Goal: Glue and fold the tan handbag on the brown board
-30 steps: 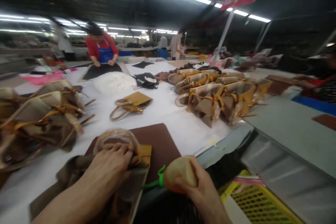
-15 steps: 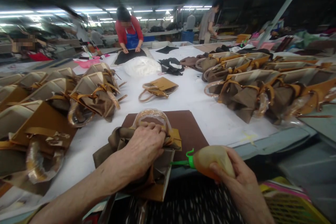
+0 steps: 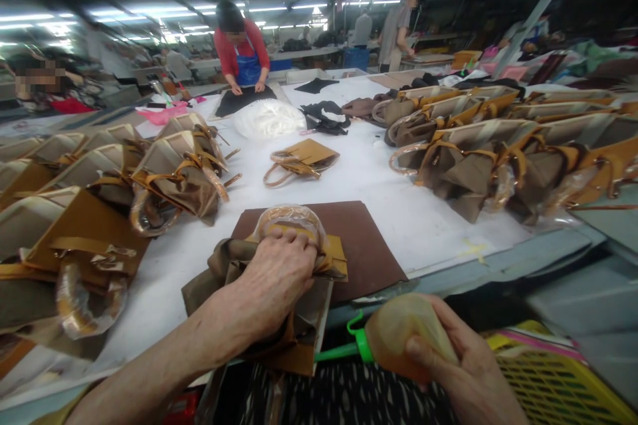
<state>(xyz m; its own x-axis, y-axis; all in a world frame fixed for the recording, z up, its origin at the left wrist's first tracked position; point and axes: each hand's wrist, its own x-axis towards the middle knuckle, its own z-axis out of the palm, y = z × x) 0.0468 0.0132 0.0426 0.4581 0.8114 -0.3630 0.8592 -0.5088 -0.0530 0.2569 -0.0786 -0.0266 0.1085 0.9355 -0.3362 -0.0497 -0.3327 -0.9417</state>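
Near the table's front edge lies a tan and brown handbag (image 3: 299, 352), its plastic-wrapped handle pointing away from me. My left hand (image 3: 279, 265) is closed over the bag near the base of that handle; the fingertips curl out of sight. Olive-brown fabric (image 3: 214, 272) bunches up to the left of my wrist. In my right hand (image 3: 463, 358) is a squeeze glue bottle (image 3: 403, 332) with a green nozzle, fingers wrapped round its body. The nozzle tip is at the bag's pale lower right edge; whether it touches I cannot tell. A brown board (image 3: 363, 239) lies under the bag.
Rows of similar bags stand at the left (image 3: 90, 226) and right (image 3: 463, 166). One tan bag (image 3: 309, 156) lies mid-table, before a white bundle (image 3: 269, 118). A yellow basket (image 3: 553, 372) is low at right. A person in a red top (image 3: 242, 53) works across the table.
The glue bottle in my right hand has moved down along the bag's edge, its nozzle now lower. My left hand keeps its place on the bag. The view has tilted slightly.
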